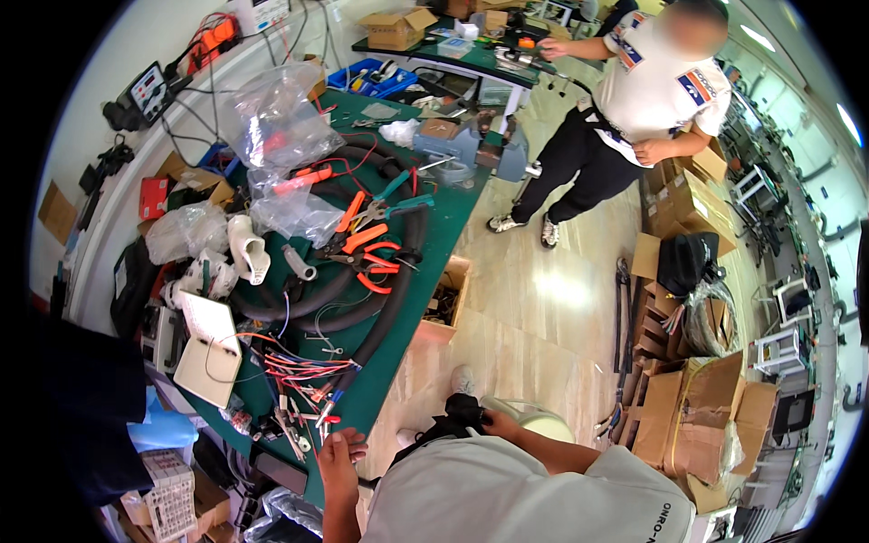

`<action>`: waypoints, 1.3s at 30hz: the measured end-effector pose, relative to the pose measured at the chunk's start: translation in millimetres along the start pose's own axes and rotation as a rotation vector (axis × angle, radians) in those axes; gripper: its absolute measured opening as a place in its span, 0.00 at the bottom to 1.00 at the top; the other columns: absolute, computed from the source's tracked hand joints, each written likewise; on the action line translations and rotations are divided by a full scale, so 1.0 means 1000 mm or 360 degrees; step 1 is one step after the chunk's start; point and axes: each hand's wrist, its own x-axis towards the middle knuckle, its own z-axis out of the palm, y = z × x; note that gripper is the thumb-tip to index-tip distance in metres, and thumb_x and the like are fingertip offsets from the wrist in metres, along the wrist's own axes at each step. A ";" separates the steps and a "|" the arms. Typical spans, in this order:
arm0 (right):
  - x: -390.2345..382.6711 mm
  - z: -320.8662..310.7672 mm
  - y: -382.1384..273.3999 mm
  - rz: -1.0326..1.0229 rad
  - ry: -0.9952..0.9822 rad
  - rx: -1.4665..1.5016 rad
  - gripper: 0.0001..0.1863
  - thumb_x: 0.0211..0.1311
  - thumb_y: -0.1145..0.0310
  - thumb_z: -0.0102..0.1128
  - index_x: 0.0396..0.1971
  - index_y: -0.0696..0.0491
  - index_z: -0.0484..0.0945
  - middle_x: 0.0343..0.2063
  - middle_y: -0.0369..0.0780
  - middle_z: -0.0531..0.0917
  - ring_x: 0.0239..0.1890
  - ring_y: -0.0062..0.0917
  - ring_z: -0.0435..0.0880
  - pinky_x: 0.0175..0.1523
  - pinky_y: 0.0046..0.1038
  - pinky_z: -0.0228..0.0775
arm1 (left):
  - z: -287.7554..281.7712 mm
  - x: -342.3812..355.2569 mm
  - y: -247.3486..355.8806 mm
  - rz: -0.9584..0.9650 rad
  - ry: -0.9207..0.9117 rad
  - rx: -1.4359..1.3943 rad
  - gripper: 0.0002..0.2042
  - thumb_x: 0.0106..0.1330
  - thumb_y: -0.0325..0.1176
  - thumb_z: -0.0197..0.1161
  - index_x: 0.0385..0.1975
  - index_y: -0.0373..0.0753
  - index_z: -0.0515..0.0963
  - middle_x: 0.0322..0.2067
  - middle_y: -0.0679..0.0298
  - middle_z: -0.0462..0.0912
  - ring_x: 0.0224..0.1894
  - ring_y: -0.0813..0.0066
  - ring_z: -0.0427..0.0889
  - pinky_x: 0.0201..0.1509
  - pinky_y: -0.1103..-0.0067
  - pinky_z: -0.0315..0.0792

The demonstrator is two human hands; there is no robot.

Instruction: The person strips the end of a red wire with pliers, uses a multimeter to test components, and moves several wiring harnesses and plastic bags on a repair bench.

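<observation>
My left hand [342,452] is by the near edge of the green table, fingers apart and nothing visible in it. Close to its fingertips lie several cable ends with metal lugs [294,433] and a small red-tipped piece [331,419]. My right hand [498,423] is in front of my body, closed at a bundled black thing [465,412] whose kind I cannot make out; its fingers are partly hidden. Farther up the table, orange-handled pliers [367,240] and cutters [378,268] rest on a coil of thick black cable sleeve [367,339].
A grey bench vise [471,149] sits at the table's far right corner. Below the edge stands an open box [445,303]. Another person [625,118] stands beyond, one hand at the far bench. Cardboard boxes [692,407] line the right side. An open white case [208,348] lies left.
</observation>
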 end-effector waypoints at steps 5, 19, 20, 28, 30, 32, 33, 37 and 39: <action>0.014 -0.004 0.006 0.0292 -0.0043 -0.0551 0.13 0.59 0.63 0.53 0.40 0.52 0.79 0.35 0.51 0.83 0.39 0.48 0.82 0.47 0.44 0.72 | 0.007 0.008 0.000 0.0039 -0.0083 -0.0051 0.21 0.75 0.46 0.46 0.44 0.31 0.74 0.36 0.57 0.83 0.32 0.74 0.81 0.37 0.79 0.73; -0.019 -0.003 -0.027 0.0250 0.0564 -0.0347 0.14 0.49 0.69 0.54 0.34 0.51 0.85 0.31 0.51 0.84 0.36 0.47 0.83 0.46 0.43 0.75 | -0.002 0.019 0.007 0.0139 -0.0242 -0.0026 0.21 0.74 0.45 0.48 0.45 0.30 0.75 0.37 0.55 0.83 0.34 0.73 0.82 0.40 0.79 0.74; -0.021 -0.005 -0.034 0.0245 0.0661 -0.0313 0.12 0.49 0.69 0.53 0.30 0.52 0.86 0.29 0.51 0.84 0.35 0.46 0.84 0.45 0.42 0.76 | -0.006 0.020 0.006 0.0158 -0.0251 -0.0049 0.21 0.74 0.45 0.48 0.45 0.30 0.75 0.37 0.55 0.83 0.34 0.74 0.82 0.40 0.79 0.74; -0.004 -0.058 -0.106 -0.0109 0.0919 -0.0325 0.12 0.55 0.79 0.47 0.30 0.61 0.83 0.27 0.50 0.85 0.30 0.36 0.87 0.38 0.32 0.78 | -0.020 0.010 -0.019 0.0088 -0.0259 -0.0190 0.20 0.74 0.46 0.47 0.45 0.32 0.75 0.38 0.57 0.82 0.35 0.72 0.81 0.41 0.78 0.75; 0.015 -0.075 -0.156 -0.0306 0.0954 -0.0276 0.12 0.57 0.79 0.46 0.31 0.61 0.81 0.28 0.48 0.84 0.31 0.35 0.86 0.38 0.30 0.76 | -0.020 0.010 -0.024 0.0066 -0.0205 -0.0220 0.19 0.74 0.45 0.47 0.45 0.32 0.75 0.38 0.56 0.82 0.35 0.72 0.81 0.41 0.78 0.74; 0.033 -0.089 -0.205 -0.0532 0.0919 -0.0266 0.09 0.56 0.80 0.51 0.32 0.60 0.81 0.30 0.48 0.83 0.33 0.38 0.84 0.39 0.32 0.75 | -0.015 0.009 -0.024 0.0041 -0.0145 -0.0211 0.19 0.74 0.44 0.47 0.45 0.32 0.75 0.38 0.56 0.82 0.35 0.72 0.82 0.41 0.78 0.74; 0.045 -0.094 -0.226 -0.0599 0.0869 -0.0253 0.08 0.56 0.79 0.53 0.32 0.59 0.81 0.31 0.48 0.82 0.34 0.42 0.83 0.39 0.35 0.75 | -0.013 0.010 -0.024 0.0035 -0.0114 -0.0252 0.19 0.75 0.43 0.47 0.45 0.31 0.74 0.37 0.56 0.82 0.35 0.72 0.81 0.41 0.78 0.74; 0.098 -0.103 -0.286 -0.1145 0.0554 -0.0576 0.19 0.52 0.77 0.59 0.47 0.55 0.75 0.47 0.46 0.78 0.49 0.41 0.77 0.50 0.37 0.72 | 0.000 0.013 -0.018 -0.0031 0.0130 -0.0285 0.19 0.75 0.43 0.47 0.45 0.31 0.74 0.36 0.57 0.82 0.34 0.74 0.81 0.39 0.78 0.73; 0.114 -0.103 -0.326 -0.1331 0.0355 -0.0754 0.27 0.50 0.74 0.63 0.54 0.54 0.71 0.54 0.45 0.74 0.56 0.40 0.71 0.59 0.37 0.66 | 0.010 0.018 -0.016 -0.0051 0.0257 -0.0297 0.19 0.74 0.44 0.47 0.45 0.31 0.74 0.36 0.57 0.82 0.34 0.74 0.81 0.38 0.79 0.73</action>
